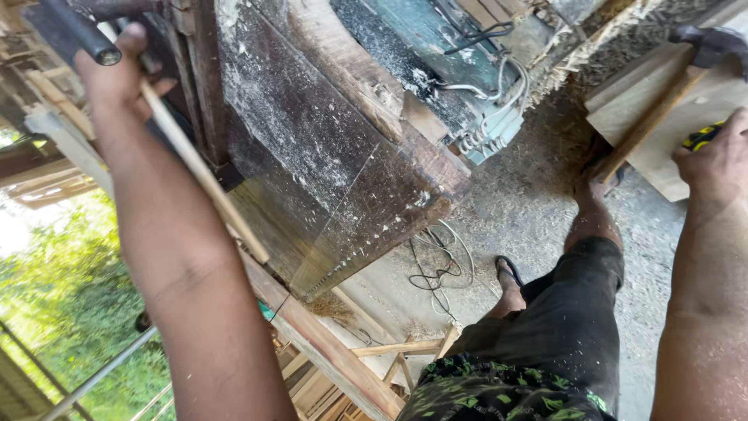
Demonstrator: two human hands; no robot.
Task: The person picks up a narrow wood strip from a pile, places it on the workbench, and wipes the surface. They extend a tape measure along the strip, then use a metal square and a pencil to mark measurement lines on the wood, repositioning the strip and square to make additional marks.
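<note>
Wooden stick (pixel 204 175), thin and pale, sits in the left hand (pixel 117 74) at the upper left, fingers closed around its top end; its long axis slants down and to the right, along the forearm, toward the edge of a dusty dark panel (pixel 327 156). A dark tube (pixel 74 31) lies just beside that hand. Further right, a sawdust-covered machine with grey cables (pixel 491 117) stands above the littered floor (pixel 538 195). At the far right, the right hand (pixel 717 160) rests curled on a pale board (pixel 670 129), touching a yellow-and-black object (pixel 703 136); whether it grips it I cannot tell. No containers show.
</note>
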